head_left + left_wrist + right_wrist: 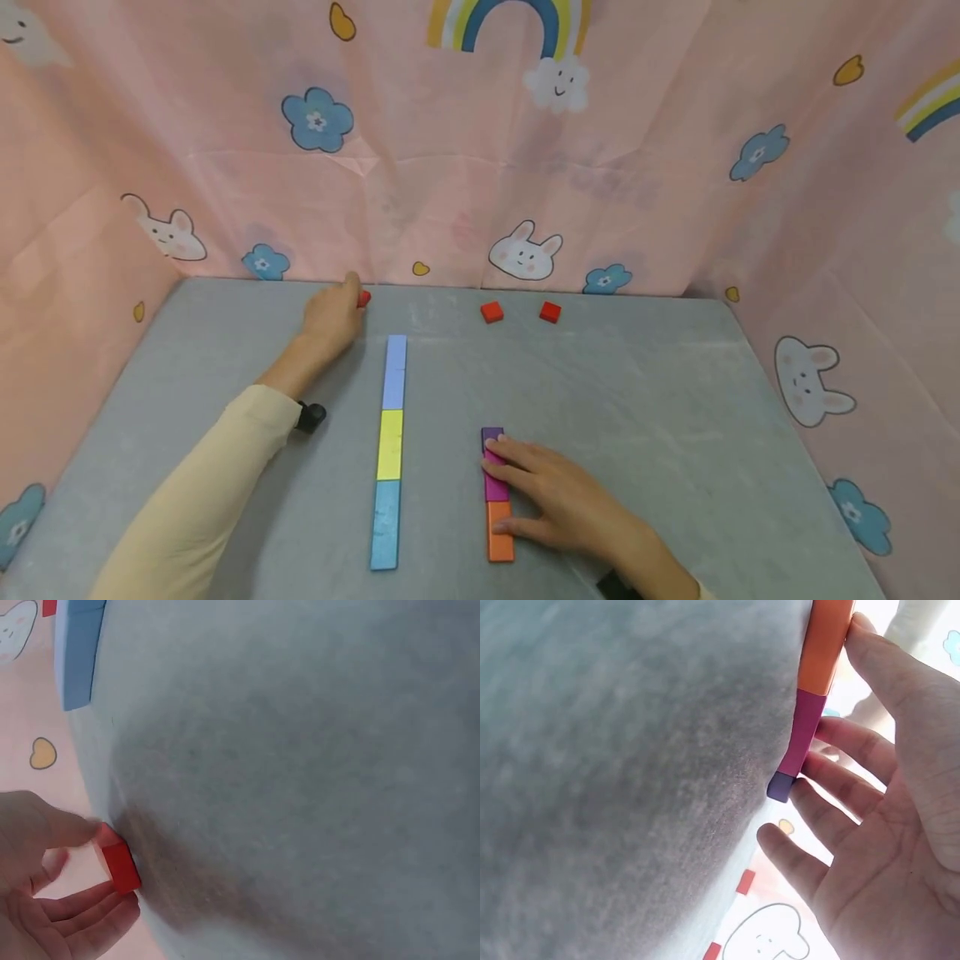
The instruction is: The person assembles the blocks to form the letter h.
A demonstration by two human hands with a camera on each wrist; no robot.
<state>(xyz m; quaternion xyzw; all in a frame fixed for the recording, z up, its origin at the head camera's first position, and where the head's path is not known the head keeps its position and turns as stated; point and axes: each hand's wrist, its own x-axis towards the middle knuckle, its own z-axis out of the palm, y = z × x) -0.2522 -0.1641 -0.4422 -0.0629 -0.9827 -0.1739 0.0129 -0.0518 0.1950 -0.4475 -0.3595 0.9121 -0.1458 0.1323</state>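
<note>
At the far left of the table, my left hand (332,318) pinches a small red block (122,868) between thumb and fingertips. It stays close over the table edge by the curtain. My right hand (566,504) rests its spread fingers on a short row of blocks: dark purple (491,432) at the far end, magenta (497,492) in the middle, orange (501,547) nearest me. The thumb touches the orange block, the fingers the magenta and purple ones. Left of that row stands a longer line of periwinkle (393,372), yellow (391,444) and light blue (386,525) blocks.
Two more red blocks, one on the left (492,312) and one on the right (551,312), lie near the back edge of the grey table (660,400). A pink patterned curtain (420,200) rises behind and along both sides.
</note>
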